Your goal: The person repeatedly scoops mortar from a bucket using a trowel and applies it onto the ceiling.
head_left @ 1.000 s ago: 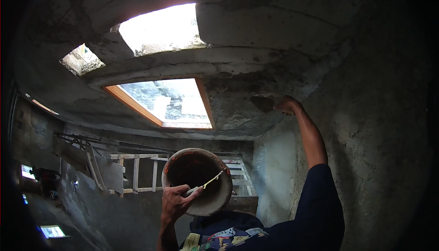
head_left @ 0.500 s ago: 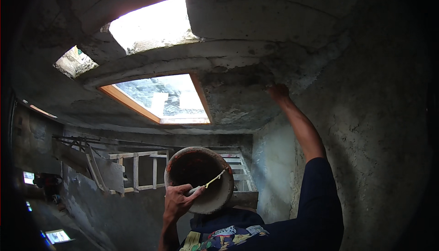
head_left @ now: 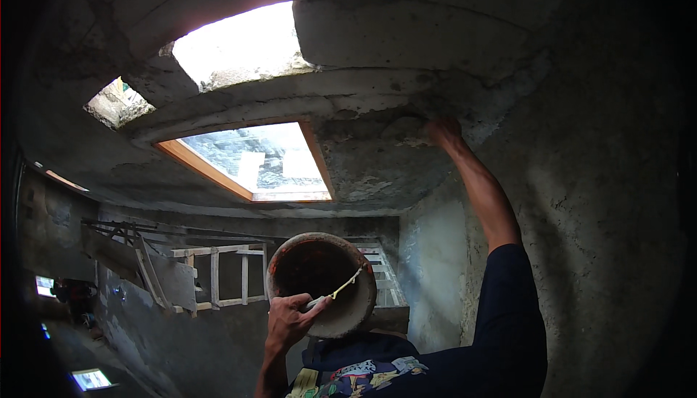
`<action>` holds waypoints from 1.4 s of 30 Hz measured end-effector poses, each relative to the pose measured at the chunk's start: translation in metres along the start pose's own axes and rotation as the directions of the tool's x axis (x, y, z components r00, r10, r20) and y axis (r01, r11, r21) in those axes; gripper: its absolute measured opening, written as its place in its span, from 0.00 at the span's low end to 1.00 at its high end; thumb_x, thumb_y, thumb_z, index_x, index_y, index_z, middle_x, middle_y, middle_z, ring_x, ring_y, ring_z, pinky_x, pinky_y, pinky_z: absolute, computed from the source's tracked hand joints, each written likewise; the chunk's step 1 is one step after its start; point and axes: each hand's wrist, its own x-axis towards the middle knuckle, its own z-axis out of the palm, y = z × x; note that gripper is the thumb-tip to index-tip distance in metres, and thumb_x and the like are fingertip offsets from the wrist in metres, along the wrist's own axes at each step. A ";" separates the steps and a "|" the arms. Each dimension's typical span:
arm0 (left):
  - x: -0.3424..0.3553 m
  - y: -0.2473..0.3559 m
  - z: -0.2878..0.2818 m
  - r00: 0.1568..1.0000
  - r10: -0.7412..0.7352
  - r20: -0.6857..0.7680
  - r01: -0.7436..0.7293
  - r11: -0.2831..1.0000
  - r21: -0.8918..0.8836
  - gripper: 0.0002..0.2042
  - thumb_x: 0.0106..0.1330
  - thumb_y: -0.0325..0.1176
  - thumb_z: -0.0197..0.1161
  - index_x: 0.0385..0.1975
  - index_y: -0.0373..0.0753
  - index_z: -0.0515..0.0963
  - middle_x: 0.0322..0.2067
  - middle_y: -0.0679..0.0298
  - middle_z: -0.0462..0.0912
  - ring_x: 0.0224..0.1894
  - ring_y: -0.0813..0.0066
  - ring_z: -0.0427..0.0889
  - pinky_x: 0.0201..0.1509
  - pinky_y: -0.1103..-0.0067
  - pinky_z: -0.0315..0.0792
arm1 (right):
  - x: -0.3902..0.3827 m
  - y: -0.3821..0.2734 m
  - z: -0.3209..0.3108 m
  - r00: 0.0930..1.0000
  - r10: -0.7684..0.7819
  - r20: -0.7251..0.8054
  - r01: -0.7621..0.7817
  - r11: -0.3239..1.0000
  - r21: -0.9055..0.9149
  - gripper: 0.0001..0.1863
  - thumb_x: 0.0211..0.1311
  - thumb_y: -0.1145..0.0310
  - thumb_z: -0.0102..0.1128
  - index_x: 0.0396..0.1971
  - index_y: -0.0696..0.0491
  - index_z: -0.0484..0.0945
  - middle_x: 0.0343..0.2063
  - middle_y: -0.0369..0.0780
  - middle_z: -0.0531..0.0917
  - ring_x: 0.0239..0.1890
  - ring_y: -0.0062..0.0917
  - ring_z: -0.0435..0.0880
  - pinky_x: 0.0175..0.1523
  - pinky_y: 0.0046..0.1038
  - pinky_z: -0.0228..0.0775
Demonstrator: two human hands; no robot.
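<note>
A round, mortar-stained bucket (head_left: 356, 311) hangs low in front of my body, its inside dark. My left hand (head_left: 290, 319) is closed around the pale grip of its handle (head_left: 337, 293), at the near left of the rim. High on the right, my right hand (head_left: 444, 133) is raised to the rough grey wall (head_left: 377, 162), beside the damp, dark patch right of the window. Its fingers look closed, but shadow hides what they hold, if anything.
A wood-framed window (head_left: 268, 162) sits in the wall, with a bright opening (head_left: 239, 46) and a smaller hole (head_left: 120, 104) above it. Below, to the left, stands a wooden ladder-like frame (head_left: 215, 275). A slatted wooden piece (head_left: 385, 275) is behind the bucket.
My right hand has moved slightly up along the wall. The bucket and my left hand have shifted a little to the right in view.
</note>
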 end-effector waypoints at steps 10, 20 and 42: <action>-0.001 0.000 -0.001 0.999 -0.004 0.044 0.002 0.999 0.048 0.25 0.60 0.50 0.68 0.14 0.32 0.76 0.07 0.59 0.69 0.10 0.77 0.64 0.15 0.74 0.59 | -0.007 0.024 -0.019 0.992 0.062 -0.106 -0.059 0.998 0.033 0.09 0.56 0.71 0.56 0.30 0.53 0.86 0.32 0.45 0.86 0.38 0.41 0.86 0.40 0.41 0.77; 0.001 0.004 -0.003 0.998 -0.002 0.058 0.000 1.000 0.029 0.24 0.61 0.49 0.68 0.15 0.32 0.77 0.08 0.59 0.70 0.10 0.77 0.64 0.15 0.75 0.59 | -0.054 0.033 -0.024 0.995 0.059 0.086 -0.061 0.998 0.018 0.11 0.50 0.69 0.61 0.36 0.49 0.84 0.34 0.45 0.85 0.40 0.39 0.85 0.42 0.40 0.76; 0.005 0.005 0.003 1.000 0.004 0.020 -0.003 0.999 -0.034 0.24 0.60 0.48 0.70 0.13 0.33 0.74 0.07 0.62 0.64 0.10 0.79 0.58 0.15 0.75 0.55 | -0.043 0.016 -0.076 0.975 0.166 0.150 -0.201 0.945 0.257 0.21 0.55 0.58 0.66 0.48 0.48 0.81 0.43 0.47 0.84 0.47 0.42 0.82 0.51 0.40 0.74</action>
